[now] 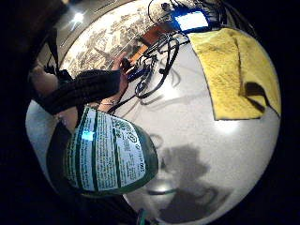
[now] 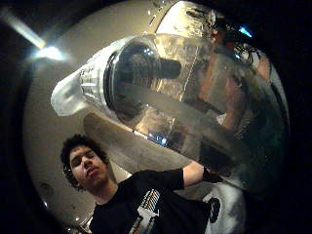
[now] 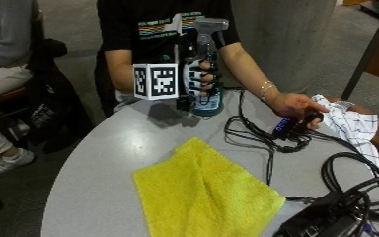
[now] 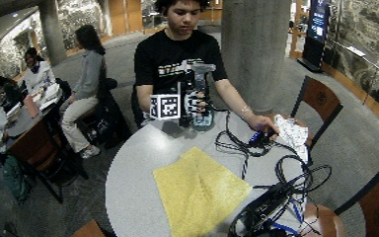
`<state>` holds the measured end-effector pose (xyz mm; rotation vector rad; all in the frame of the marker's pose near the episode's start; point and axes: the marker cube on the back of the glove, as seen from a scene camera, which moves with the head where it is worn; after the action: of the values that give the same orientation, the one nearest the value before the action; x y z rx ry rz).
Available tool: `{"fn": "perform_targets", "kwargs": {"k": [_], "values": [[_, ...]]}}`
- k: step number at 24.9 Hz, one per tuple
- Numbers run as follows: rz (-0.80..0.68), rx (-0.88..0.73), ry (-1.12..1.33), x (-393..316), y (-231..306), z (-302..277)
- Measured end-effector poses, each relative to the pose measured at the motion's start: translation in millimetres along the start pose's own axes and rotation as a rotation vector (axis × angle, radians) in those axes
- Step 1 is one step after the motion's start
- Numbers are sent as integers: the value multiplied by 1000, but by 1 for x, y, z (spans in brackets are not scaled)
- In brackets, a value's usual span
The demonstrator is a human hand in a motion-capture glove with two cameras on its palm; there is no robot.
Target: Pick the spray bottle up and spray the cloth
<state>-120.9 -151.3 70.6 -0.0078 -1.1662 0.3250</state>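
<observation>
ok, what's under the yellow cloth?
The yellow cloth lies spread flat on the grey table, away from the spray bottle that the gloved right hand grips. Only tabletop shows around the cloth's edges; whatever it covers cannot be seen, though no bulge shows.

From my remote seat I see a round grey table in a large hall. A thick concrete column rises behind it. Wooden chairs with dark frames stand to one side, one near the column and another at the edge of the wide view. The floor is grey and smooth. A patterned wall runs along one side, with a lit display stand before it. Across the hall stands another table with dark chairs (people sit there). Ceiling lights glow overhead.
</observation>
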Motion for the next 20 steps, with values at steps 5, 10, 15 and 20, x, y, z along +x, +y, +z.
{"fn": "perform_targets", "kwargs": {"k": [5, 10, 15, 20], "values": [[7, -6, -26, 6, 4, 6], [11, -61, 1, 6, 14, -1], [17, -34, 131, 10, 39, -39], [58, -9, 382, 30, 62, -83]]}}
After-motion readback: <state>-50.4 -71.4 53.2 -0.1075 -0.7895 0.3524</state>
